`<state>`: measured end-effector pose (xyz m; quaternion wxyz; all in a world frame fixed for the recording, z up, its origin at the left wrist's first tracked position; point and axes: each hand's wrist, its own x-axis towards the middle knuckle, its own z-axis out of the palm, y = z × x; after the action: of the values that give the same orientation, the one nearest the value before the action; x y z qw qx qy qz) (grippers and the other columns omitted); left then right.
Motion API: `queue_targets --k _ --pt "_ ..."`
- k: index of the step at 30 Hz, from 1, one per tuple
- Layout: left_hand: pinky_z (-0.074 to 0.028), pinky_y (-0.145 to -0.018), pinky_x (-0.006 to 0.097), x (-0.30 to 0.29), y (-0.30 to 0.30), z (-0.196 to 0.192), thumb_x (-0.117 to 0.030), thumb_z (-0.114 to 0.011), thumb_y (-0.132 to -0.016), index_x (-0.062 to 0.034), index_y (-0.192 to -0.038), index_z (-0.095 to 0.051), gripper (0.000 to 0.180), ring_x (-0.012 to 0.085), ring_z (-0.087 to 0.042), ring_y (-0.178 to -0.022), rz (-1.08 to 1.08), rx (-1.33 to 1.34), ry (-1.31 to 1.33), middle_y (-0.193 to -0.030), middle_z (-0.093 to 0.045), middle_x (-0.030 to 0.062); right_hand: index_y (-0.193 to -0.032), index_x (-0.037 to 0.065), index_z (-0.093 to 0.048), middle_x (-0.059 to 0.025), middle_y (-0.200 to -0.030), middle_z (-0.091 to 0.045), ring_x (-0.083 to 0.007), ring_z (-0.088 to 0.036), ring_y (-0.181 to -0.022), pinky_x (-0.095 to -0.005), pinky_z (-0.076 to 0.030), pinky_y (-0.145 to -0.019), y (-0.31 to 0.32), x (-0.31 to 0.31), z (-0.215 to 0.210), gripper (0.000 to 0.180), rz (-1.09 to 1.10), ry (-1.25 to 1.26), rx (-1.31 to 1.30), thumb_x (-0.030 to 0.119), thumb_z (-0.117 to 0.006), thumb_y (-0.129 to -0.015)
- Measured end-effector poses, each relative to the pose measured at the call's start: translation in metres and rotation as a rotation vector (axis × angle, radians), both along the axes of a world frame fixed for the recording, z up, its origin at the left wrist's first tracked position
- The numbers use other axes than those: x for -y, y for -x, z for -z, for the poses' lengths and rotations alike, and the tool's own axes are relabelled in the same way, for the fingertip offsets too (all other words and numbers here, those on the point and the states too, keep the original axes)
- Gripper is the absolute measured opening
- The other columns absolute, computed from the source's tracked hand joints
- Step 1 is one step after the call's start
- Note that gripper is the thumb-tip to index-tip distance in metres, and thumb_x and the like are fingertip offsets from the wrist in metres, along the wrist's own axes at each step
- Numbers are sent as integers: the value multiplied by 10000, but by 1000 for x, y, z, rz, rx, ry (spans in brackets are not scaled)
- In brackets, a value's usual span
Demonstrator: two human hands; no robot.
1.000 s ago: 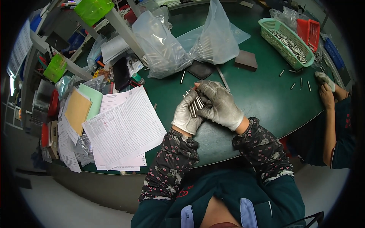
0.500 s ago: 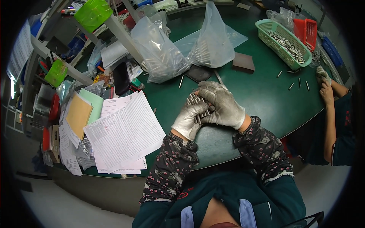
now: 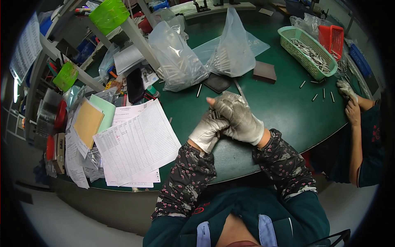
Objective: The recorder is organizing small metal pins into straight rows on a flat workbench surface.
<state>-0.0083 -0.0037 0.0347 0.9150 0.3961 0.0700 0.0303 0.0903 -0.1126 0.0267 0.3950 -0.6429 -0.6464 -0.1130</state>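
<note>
My left hand (image 3: 207, 130), in a pale work glove, is closed around a bunch of short metal pins (image 3: 215, 115). Over it lies my right hand (image 3: 242, 118), gloved in greyer fabric with a bare fingertip sticking out, its fingers curled against the same bunch. Between them the two hands hide most of the pins. Just beyond, a dark flat pad (image 3: 218, 83) lies on the green table (image 3: 302, 117), with one loose pin (image 3: 199, 90) to its left. Two clear plastic bags of pins, a left one (image 3: 177, 61) and a right one (image 3: 231, 51), stand behind the pad.
Paper sheets (image 3: 138, 142) cover the table's left side, below a grey shelf frame (image 3: 138, 39). At far right stand a green basket (image 3: 284, 39) of pins and a red basket (image 3: 331, 39). A brown block (image 3: 264, 72) sits mid-table. A co-worker's hands (image 3: 350, 103) are at the right edge.
My right hand has turned and closed further over the left, covering pins that showed before. The co-worker's gloved hand has opened out somewhat. The whole view has shifted slightly.
</note>
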Motion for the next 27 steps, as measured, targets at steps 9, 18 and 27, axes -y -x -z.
queue_targets --k 9,18,27 --pt "-469 -750 197 -7 -15 39 86 -653 -737 -76 -1084 -486 419 82 -546 -869 -313 300 -885 -988 -536 -3 -1380 20 -321 -114 -1336 -447 -203 -469 -1173 -313 -342 -1005 -19 18 -5 765 -342 -4 -1402 293 -681 -763" --pt "-460 -846 236 7 -23 48 85 -639 -754 -72 -1155 -418 484 128 -525 -981 -308 321 -921 -1085 -495 24 -1041 -50 -593 -104 -1016 -588 -168 -578 -957 -270 -454 -847 -9 7 -3 431 32 39 -1109 323 -631 -829" --pt "-499 -768 228 -1 -26 41 85 -637 -746 -59 -1125 -411 464 116 -560 -906 -338 305 -668 -1012 -534 38 -846 60 -638 -88 -950 -630 -267 -560 -905 -369 -424 -803 -7 5 -19 201 51 -155 -188 117 -685 -659"
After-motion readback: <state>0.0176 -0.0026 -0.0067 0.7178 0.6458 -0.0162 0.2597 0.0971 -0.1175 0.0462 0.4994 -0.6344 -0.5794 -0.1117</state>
